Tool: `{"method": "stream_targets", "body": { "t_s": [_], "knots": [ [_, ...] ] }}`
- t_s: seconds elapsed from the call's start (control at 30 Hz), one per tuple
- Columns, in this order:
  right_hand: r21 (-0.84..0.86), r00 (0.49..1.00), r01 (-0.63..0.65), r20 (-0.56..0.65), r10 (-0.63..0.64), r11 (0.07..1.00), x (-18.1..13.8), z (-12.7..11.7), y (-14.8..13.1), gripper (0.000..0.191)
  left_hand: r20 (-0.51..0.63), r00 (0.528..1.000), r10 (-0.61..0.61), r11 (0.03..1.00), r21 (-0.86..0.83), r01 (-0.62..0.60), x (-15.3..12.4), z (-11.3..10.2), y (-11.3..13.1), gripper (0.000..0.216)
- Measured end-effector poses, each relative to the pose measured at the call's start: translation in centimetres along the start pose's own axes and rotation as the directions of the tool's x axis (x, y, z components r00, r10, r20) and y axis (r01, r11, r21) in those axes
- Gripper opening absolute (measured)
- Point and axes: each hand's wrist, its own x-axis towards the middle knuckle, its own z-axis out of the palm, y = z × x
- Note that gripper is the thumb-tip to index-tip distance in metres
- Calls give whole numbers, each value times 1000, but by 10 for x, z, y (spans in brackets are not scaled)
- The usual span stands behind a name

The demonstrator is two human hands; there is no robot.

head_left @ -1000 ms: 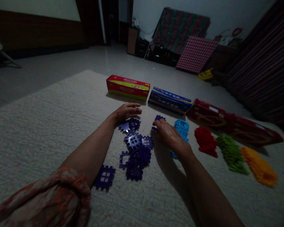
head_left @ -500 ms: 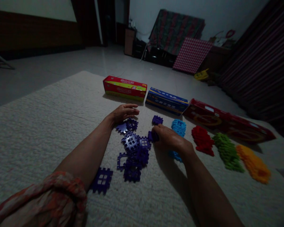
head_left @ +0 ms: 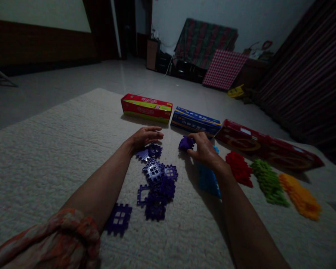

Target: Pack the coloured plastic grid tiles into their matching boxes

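Several purple square plastic tiles [head_left: 156, 183] lie scattered on a cream carpet [head_left: 58, 149] in front of me. My left hand [head_left: 144, 137] rests palm down at the far end of that scatter, fingers stretched over a tile. My right hand [head_left: 204, 147] is pinched on a small stack of purple tiles [head_left: 185, 143] set down on the carpet, beside a row of light blue tiles [head_left: 208, 179] partly hidden under my forearm. One purple tile [head_left: 118, 219] lies apart, near my left elbow.
Rows of red tiles [head_left: 239, 168], green tiles [head_left: 268, 182] and orange tiles [head_left: 301, 196] lie to the right. Beyond stand a red-and-yellow box [head_left: 146, 108], a blue box [head_left: 195, 121] and a long red box [head_left: 266, 147]. Bare floor and furniture lie past the carpet.
My right hand picked a purple tile from the scatter and moved it forward onto the small purple stack. My left hand has stayed put.
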Motion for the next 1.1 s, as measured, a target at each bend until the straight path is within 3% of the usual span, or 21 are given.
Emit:
{"method": "stream_targets", "body": {
  "t_s": [0.2,0.57,0.77,0.97,1.1],
  "knots": [
    [0,999,-31,-18,31,1000,8,13,11,44,5,1000,8,1000,20,-8,-2,0,1,37],
    [-22,998,-55,35,56,998,6,12,9,51,7,1000,6,1000,26,-6,-3,2,2,35],
    [59,991,120,58,-123,991,3,12,-19,36,-5,1000,-19,1000,13,19,-5,6,7,31],
    [234,941,296,94,-325,926,-3,50,-49,33,-52,997,-63,996,66,67,-7,6,12,31],
    [255,918,338,124,-377,906,-2,65,-58,40,-86,995,-40,997,69,46,-10,7,13,30]
  ]
}}
